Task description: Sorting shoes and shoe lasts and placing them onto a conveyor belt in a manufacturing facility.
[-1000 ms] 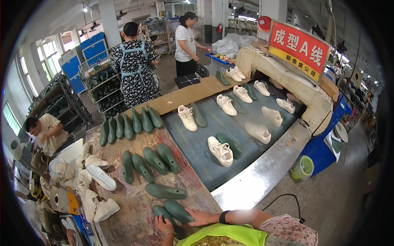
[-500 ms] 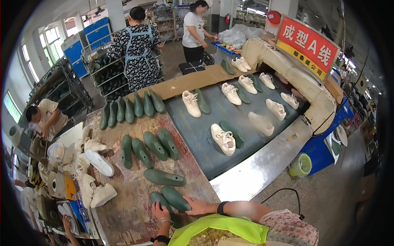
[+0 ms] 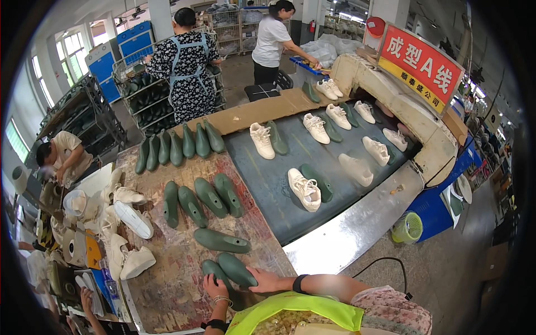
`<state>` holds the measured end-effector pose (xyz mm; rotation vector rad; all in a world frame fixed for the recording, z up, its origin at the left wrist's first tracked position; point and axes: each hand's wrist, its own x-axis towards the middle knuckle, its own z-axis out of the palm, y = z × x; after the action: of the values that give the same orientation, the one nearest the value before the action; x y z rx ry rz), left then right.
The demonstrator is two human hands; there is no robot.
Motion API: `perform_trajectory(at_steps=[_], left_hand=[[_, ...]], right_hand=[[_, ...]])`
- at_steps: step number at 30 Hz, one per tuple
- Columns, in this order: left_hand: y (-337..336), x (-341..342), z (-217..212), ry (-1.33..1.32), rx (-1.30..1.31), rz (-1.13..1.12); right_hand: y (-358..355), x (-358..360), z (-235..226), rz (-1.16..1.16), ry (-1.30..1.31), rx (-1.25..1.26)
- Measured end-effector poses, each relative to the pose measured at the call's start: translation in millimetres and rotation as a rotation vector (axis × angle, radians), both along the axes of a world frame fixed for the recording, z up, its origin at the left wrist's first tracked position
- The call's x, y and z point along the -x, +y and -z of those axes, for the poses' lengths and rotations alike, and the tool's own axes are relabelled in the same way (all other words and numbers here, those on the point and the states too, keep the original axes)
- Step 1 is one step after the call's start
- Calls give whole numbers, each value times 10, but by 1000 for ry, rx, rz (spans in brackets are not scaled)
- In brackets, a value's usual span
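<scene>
Two dark green shoe lasts lie side by side at the near edge of the worn table. My left hand [image 3: 215, 288] has its fingers round the left last [image 3: 212, 269], with part of that last hidden below the hand. My right hand [image 3: 264, 280] grips the heel end of the right last [image 3: 237, 269]. Just beyond them another green last [image 3: 221, 240] lies crosswise. Farther back is a group of several lasts [image 3: 210, 198], and a row of several more [image 3: 176, 146] stands at the table's far edge.
On the right, a dark conveyor belt [image 3: 268, 195] carries cream sneakers [image 3: 304, 190] and green lasts, bordered by a metal ledge [image 3: 335, 237]. Cream shoe uppers [image 3: 134, 220] crowd the table's left side. Co-workers stand behind a cardboard strip [image 3: 262, 114]; another person [image 3: 67, 156] sits at left.
My hands stay on the same two lasts, almost unmoved. The far co-worker in a white shirt has stretched an arm farther toward the blue bin. The view has shifted slightly.
</scene>
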<state>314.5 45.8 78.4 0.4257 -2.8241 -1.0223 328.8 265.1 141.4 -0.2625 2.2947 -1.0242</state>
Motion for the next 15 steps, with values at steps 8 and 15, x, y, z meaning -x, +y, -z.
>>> perform_trajectory(at_steps=[8,15], left_hand=[[-45,-33,83,83,-7,7],[8,1,36,88,-7,-26]], right_hand=[[-26,-36,165,27,98,18],[5,-29,265,16,85,-1]])
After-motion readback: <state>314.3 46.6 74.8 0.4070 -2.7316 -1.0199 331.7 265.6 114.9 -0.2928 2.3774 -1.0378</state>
